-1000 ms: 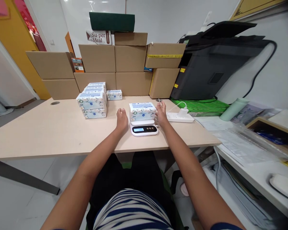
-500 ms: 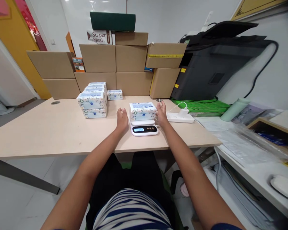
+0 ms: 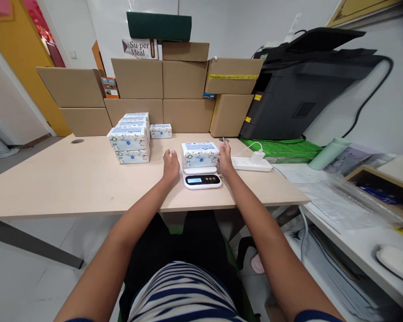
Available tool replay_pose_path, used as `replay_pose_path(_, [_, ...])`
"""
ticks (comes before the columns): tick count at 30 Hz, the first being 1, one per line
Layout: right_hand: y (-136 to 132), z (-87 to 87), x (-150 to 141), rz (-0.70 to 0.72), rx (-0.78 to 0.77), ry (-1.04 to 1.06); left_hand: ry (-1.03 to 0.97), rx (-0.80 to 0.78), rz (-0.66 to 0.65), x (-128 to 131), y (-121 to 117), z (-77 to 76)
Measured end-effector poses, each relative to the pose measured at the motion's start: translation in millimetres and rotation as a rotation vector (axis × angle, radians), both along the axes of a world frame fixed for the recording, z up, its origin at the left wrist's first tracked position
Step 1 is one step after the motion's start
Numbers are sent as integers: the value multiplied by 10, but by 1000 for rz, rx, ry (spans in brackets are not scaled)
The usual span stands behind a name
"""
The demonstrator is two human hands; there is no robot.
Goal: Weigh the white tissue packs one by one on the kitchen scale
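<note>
A tissue pack (image 3: 200, 155), white with a floral print, lies on a white digital scale (image 3: 202, 182) with a lit display. To its left rests my left hand (image 3: 171, 165) on the table beside the scale, fingers loosely curled, thumb apart, holding nothing visible. My right hand (image 3: 225, 161) is at the pack's right side, its fingers bent around a thin pen-like thing (image 3: 224, 139) whose tip sticks up. Whether that hand touches the pack is hard to see. More tissue packs (image 3: 129, 138) are stacked in rows to the left, and a single pack (image 3: 160, 131) lies behind them.
Cardboard boxes (image 3: 184, 80) line the table's back edge. Right of my right hand is a white power strip (image 3: 251, 164) with a plugged-in charger. A large black printer (image 3: 295, 94) stands at the back right. A side desk (image 3: 322, 188) holds papers and a green cylinder (image 3: 329, 153).
The view has tilted down very slightly. Both hands, the tissue pack and the scale keep their places.
</note>
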State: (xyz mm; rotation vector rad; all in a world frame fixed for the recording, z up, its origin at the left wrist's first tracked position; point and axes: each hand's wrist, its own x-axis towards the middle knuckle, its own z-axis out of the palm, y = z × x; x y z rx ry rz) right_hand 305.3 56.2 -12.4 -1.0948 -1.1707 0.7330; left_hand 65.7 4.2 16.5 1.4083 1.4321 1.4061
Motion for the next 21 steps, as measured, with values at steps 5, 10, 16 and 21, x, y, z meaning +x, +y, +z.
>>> replay_pose_path(5, [-80, 9, -7, -103, -59, 25, -19, 20, 37, -12, 13, 2])
replay_pose_path(10, [-213, 11, -126, 48, -101, -646, 151, 297, 70, -125, -21, 53])
replay_pose_path(16, [-183, 287, -464, 11, -93, -1130, 707, 452, -106, -157, -55, 88])
replay_pose_path(21, [40, 614, -772, 12, 75, -1251, 704, 270, 68, -221, 59, 2])
